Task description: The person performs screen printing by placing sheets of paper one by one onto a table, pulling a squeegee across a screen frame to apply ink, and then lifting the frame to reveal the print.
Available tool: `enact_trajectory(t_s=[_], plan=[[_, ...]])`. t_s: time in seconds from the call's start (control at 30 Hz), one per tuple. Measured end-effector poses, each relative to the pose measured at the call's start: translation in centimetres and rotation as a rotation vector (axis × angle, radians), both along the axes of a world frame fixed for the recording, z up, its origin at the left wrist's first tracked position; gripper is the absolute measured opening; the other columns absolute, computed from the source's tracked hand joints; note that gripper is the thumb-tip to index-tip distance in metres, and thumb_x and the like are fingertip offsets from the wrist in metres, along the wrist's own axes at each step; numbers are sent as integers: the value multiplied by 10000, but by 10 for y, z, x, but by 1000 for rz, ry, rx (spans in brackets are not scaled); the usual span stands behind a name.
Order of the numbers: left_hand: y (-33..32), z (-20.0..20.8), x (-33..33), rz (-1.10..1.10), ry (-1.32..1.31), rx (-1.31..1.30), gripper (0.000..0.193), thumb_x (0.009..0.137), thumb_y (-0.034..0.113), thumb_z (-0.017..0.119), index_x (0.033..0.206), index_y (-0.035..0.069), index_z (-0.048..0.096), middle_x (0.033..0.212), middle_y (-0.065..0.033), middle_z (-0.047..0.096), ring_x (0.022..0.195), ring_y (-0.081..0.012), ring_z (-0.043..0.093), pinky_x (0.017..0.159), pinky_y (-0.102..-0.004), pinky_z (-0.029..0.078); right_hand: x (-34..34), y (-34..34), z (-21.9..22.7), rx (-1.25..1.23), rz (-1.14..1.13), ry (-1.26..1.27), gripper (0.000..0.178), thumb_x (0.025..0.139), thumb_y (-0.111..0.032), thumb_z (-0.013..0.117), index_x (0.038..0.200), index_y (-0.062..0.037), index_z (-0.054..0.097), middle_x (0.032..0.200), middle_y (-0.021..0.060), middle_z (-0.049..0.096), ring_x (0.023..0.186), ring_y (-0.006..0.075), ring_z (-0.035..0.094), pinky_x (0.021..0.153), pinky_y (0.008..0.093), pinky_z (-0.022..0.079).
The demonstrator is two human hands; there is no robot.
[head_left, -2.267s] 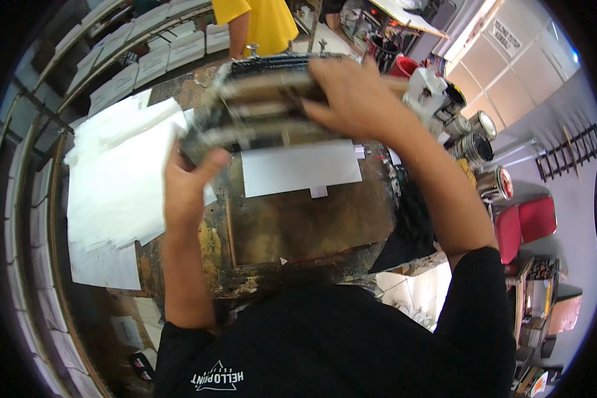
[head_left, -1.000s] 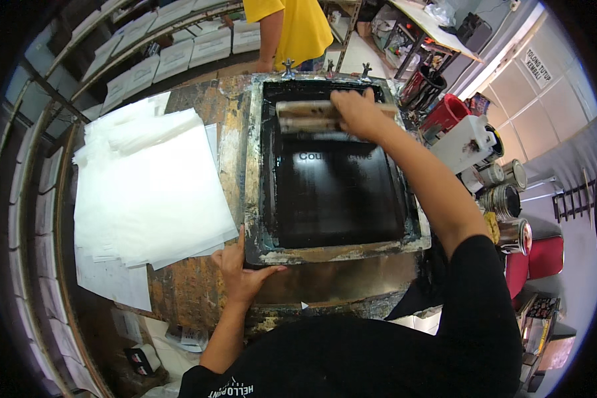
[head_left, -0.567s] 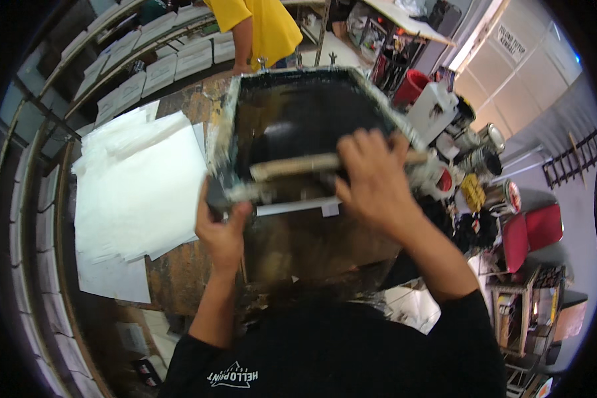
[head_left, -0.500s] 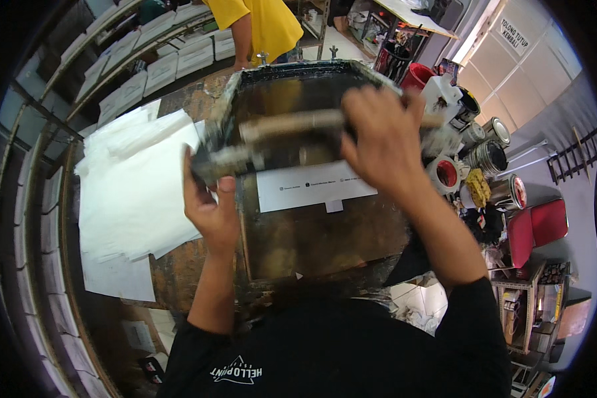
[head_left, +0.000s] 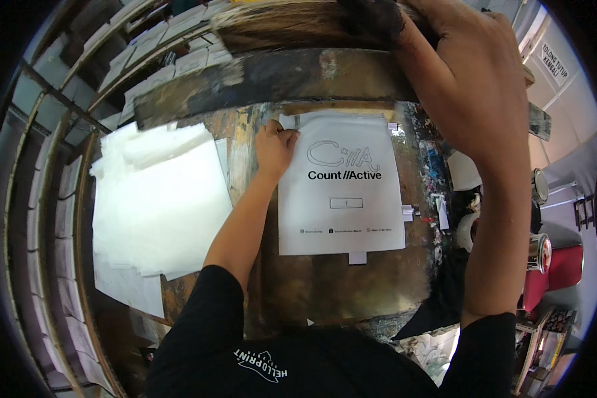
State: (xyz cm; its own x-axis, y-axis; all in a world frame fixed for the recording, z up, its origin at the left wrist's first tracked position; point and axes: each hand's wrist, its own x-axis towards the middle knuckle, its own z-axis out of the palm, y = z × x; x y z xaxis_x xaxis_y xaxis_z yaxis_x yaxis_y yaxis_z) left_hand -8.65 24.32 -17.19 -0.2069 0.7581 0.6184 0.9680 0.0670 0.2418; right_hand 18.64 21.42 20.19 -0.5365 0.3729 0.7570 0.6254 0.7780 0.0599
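- Base board (head_left: 345, 298): brown, stained; my landmark for all places below.
- Screen frame (head_left: 272, 83): its near bar is tipped up above the board's far edge. I judge it stiff, the heaviest item; hold by the outer rail, since smeared surfaces may be slick.
- Sheet stack (head_left: 159, 205): white, loose, left of the board.
- Printed sheet (head_left: 339, 212): lies on the far part of the board, black print up, top edge slightly rippled. I judge it light, limp, easily creased, and possibly wet in the print. Best hold: the bare top corners or blank margins.
- Wooden bar (head_left: 272, 30): above the frame, beyond the board. I judge it rigid, moderate in weight; grasp across its middle.
- Right hand (head_left: 458, 66): above the board's far right corner, closed across the bar, thumb blackened. Fingertips hidden; I cannot tell whether it also grips the frame.
- Left hand (head_left: 277, 147): at the board's far left, thumb and fingertips drawn together, apparently pinching the sheet near its top-left corner.
- Paper tab (head_left: 357, 258): on the board, under the sheet's near edge.
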Motion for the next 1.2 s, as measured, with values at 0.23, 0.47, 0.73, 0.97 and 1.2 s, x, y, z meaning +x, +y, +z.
enact_trajectory(t_s=[0.23,0.47,0.73,0.97,1.2], plan=[[-53,58,-9,15,-501,66,227,1030,227,712,972,13,764,783,-210,698,641,-374,642,612,-415,498,-12,10,12,-239,-17,20,654,1068,-622,472,874,-37,692,683,93,638,580,201,561,547,348,422],[-249,40,-115,525,-478,289,320,1063,244,686,878,-15,710,669,-84,630,615,-138,499,582,-349,441,29,44,-35,-15,30,-29,599,1083,-574,499,1204,-23,701,953,243,691,909,436,629,918,455,467],[-352,70,-271,1046,-190,312,361,1043,313,671,1162,-22,737,1013,-223,765,906,-401,728,836,-471,561,32,21,-45,112,12,-50,476,1014,-421,618,1279,-36,705,1068,236,749,1018,443,680,978,494,434],[-306,24,-37,101,-349,-126,251,977,299,773,940,57,717,825,-96,673,751,-299,650,718,-444,492,33,-4,-49,28,-64,-70,467,1021,-452,609,1216,-42,718,1039,206,748,1007,424,681,967,493,419],[-293,9,-12,318,-275,-28,342,1000,363,745,924,35,688,812,-141,651,746,-332,638,718,-477,478,36,3,-53,48,-65,-74,530,1032,-463,587,1327,-38,700,1195,244,742,1106,409,676,1050,461,422]])
